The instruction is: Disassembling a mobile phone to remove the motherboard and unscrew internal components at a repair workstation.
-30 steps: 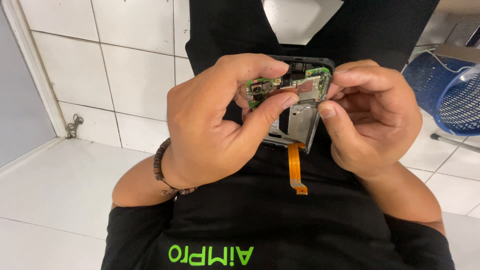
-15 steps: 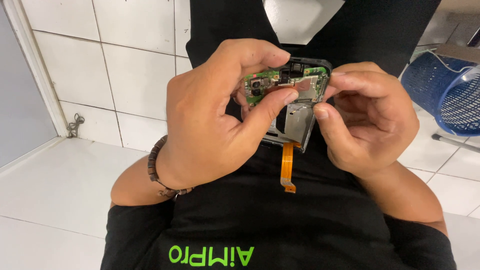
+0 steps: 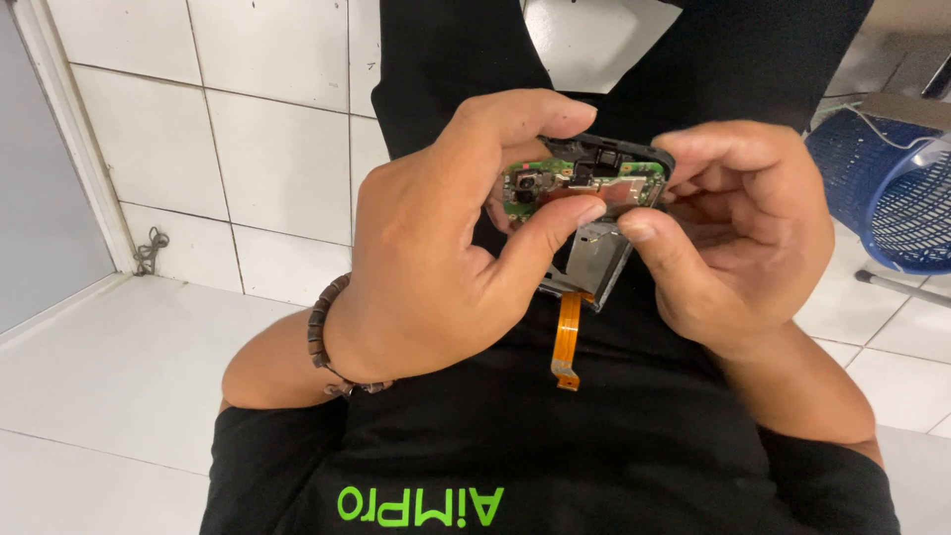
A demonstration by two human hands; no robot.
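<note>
An opened phone body (image 3: 594, 213) with a green circuit board and a metal shield is held above my lap. My left hand (image 3: 446, 248) wraps around its left side, the thumb pressing on the board's lower edge. My right hand (image 3: 743, 228) grips the right side, its thumb resting on the metal shield. An orange flex ribbon (image 3: 567, 342) hangs loose from the bottom of the phone body. A dark bead bracelet (image 3: 322, 332) circles my left wrist.
White tiled floor (image 3: 119, 367) and white tiled wall (image 3: 267, 129) lie to the left. A blue mesh basket (image 3: 882, 188) stands at the right. My black shirt with green lettering (image 3: 555, 456) fills the lower middle.
Both hands and the phone body have shifted slightly left and down in view. The grip on the phone body stays the same.
</note>
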